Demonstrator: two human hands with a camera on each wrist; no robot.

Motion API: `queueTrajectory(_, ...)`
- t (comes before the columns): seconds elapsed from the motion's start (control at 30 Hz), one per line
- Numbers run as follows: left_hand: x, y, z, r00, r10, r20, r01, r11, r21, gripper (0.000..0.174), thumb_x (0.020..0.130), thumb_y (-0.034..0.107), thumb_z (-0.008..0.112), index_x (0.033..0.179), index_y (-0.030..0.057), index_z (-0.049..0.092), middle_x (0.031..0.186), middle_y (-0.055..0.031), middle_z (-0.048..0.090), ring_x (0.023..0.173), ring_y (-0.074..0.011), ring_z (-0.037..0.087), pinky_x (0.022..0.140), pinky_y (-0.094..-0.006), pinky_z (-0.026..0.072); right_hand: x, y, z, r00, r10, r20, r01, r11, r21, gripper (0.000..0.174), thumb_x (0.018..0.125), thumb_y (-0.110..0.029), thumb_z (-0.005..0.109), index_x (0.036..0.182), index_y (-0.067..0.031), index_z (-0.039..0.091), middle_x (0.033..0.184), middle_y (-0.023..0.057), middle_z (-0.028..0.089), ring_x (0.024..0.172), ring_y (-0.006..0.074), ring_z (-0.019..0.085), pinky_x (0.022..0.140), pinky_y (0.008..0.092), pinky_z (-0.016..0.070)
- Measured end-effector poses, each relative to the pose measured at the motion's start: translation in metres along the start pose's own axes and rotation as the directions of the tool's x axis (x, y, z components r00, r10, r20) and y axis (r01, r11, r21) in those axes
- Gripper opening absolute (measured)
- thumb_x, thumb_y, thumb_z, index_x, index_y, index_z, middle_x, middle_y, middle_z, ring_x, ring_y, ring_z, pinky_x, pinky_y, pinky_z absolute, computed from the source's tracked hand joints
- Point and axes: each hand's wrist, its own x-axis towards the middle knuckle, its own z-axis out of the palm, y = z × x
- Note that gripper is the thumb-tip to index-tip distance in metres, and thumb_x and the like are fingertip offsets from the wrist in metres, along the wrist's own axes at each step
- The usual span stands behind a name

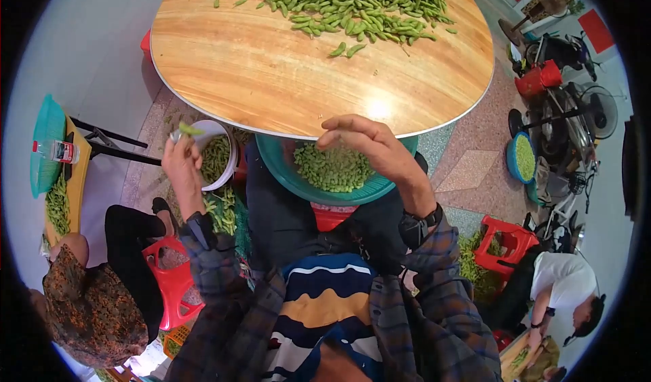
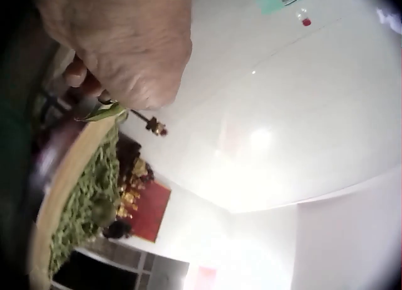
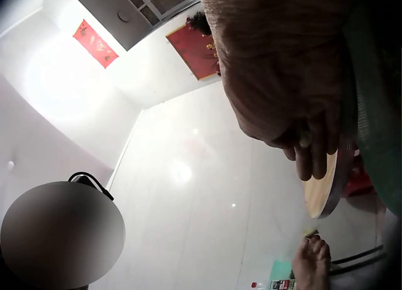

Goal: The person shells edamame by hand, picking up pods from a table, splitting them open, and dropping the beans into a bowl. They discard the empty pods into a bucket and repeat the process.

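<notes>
My left hand (image 1: 180, 168) is raised above a white bucket (image 1: 232, 158) of green pods and pinches one green soybean pod (image 1: 191, 129) at its fingertips. The same pod (image 2: 103, 113) pokes out beneath the hand in the left wrist view. Over the teal basin (image 1: 271, 172) hangs my right hand (image 1: 373, 148), its fingers extended and slightly bent. Shelled green beans (image 1: 332, 168) fill the bottom of that basin, between the knees. In the right wrist view a small pale spot shows by the right fingers (image 3: 318, 155); whether it is a bean I cannot tell.
A wooden table (image 1: 271, 77) bears a heap of pods (image 1: 352, 5) on its far side. Loose pods (image 1: 222, 209) lie below the bucket. People sit at left and right near red stools (image 1: 173, 280). A blue basin (image 1: 521, 158) of beans stands at right.
</notes>
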Motion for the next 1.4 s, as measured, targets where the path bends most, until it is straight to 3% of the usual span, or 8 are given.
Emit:
queueTrajectory(0.1, 0.037, -0.058, -0.081, 0.991, -0.125, -0.039, 0.130, 0.953, 0.275, 0.009, 0.098, 0.009, 0.057, 0.105, 0.0028, 0.059, 0.078, -0.0037, 0.056, 0.058, -0.0082, 0.050, 0.044, -0.0236, 0.0363, -0.001, 0.005, -0.001, 0.997, -0.033, 0.068, 0.031, 0.999, 0.032, 0.037, 0.100, -0.003, 0.048, 0.136, 0.0044, 0.056, 0.123, 0.0119, 0.069, 0.119, 0.0212, 0.064, 0.108, 0.0348, 0.0463)
queueTrajectory(0.27, 0.043, -0.095, -0.112, 0.980, -0.172, -0.102, 0.194, 0.937, 0.290, 0.007, 0.097, 0.007, 0.055, 0.101, 0.0019, 0.054, 0.076, -0.0028, 0.053, 0.057, -0.0118, 0.050, 0.045, -0.0276, 0.0379, 0.001, -0.007, -0.002, 1.000, 0.009, 0.017, -0.009, 1.000, 0.003, 0.034, 0.098, -0.002, 0.054, 0.130, 0.0027, 0.062, 0.119, 0.0096, 0.070, 0.116, 0.0188, 0.064, 0.105, 0.0329, 0.0478)
queueTrajectory(0.37, 0.047, -0.103, -0.116, 0.966, -0.204, -0.157, 0.248, 0.903, 0.350, 0.007, 0.098, 0.007, 0.055, 0.103, 0.0019, 0.055, 0.076, -0.0029, 0.053, 0.057, -0.0114, 0.050, 0.045, -0.0275, 0.0381, 0.016, -0.003, -0.018, 0.952, -0.054, -0.303, 0.000, 0.984, -0.176, 0.023, 0.097, -0.007, 0.060, 0.115, 0.0024, 0.069, 0.103, 0.0046, 0.072, 0.100, 0.0120, 0.065, 0.093, 0.0280, 0.0504)
queueTrajectory(0.57, 0.036, -0.080, -0.091, 0.978, -0.101, -0.184, 0.167, 0.906, 0.388, 0.009, 0.099, 0.010, 0.055, 0.099, 0.0020, 0.057, 0.074, -0.0018, 0.053, 0.055, -0.0100, 0.049, 0.046, -0.0274, 0.0379, 0.077, 0.002, -0.074, 0.782, -0.387, -0.488, 0.038, 0.812, -0.583, 0.020, 0.096, -0.009, 0.060, 0.108, 0.0021, 0.072, 0.096, 0.0094, 0.073, 0.086, 0.0171, 0.068, 0.080, 0.0303, 0.0535)
queueTrajectory(0.7, 0.019, -0.040, -0.053, 0.989, 0.038, -0.145, 0.016, 0.936, 0.353, 0.011, 0.099, 0.014, 0.058, 0.097, 0.0036, 0.060, 0.068, 0.0008, 0.052, 0.054, -0.0087, 0.048, 0.047, -0.0253, 0.0372, 0.123, -0.003, -0.082, 0.751, -0.532, -0.391, 0.092, 0.671, -0.736, 0.020, 0.093, -0.011, 0.063, 0.107, 0.0007, 0.072, 0.097, 0.0177, 0.071, 0.087, 0.0322, 0.069, 0.080, 0.0390, 0.0545)
queueTrajectory(0.93, 0.001, 0.005, 0.020, 0.987, 0.154, -0.046, -0.136, 0.950, 0.280, 0.013, 0.100, 0.016, 0.061, 0.103, 0.0040, 0.066, 0.068, 0.0012, 0.055, 0.052, -0.0063, 0.046, 0.047, -0.0223, 0.0344, 0.178, 0.005, -0.072, 0.788, -0.592, -0.169, -0.007, 0.267, -0.964, 0.022, 0.089, -0.016, 0.067, 0.106, -0.0023, 0.071, 0.104, 0.0175, 0.057, 0.102, 0.0378, 0.056, 0.088, 0.0476, 0.0491)
queueTrajectory(1.1, -0.014, 0.016, 0.060, 0.988, 0.140, 0.061, -0.150, 0.970, 0.191, 0.013, 0.102, 0.014, 0.060, 0.104, 0.0027, 0.066, 0.069, 0.0026, 0.053, 0.054, -0.0037, 0.044, 0.047, -0.0211, 0.0319, 0.189, 0.007, -0.076, 0.821, -0.540, -0.187, -0.075, 0.222, -0.972, 0.028, 0.089, -0.016, 0.068, 0.114, -0.0043, 0.071, 0.104, 0.0184, 0.056, 0.102, 0.0370, 0.057, 0.089, 0.0453, 0.0486)
queueTrajectory(1.4, -0.022, 0.021, 0.120, 0.966, 0.064, 0.249, -0.080, 0.995, 0.055, 0.018, 0.101, 0.012, 0.061, 0.112, -0.0008, 0.067, 0.071, 0.0031, 0.052, 0.057, -0.0034, 0.043, 0.051, -0.0206, 0.0341, 0.149, -0.006, -0.084, 0.881, -0.398, -0.257, -0.025, 0.504, -0.863, 0.020, 0.092, -0.010, 0.063, 0.108, -0.0003, 0.070, 0.099, 0.0191, 0.062, 0.094, 0.0392, 0.062, 0.084, 0.0468, 0.0497)
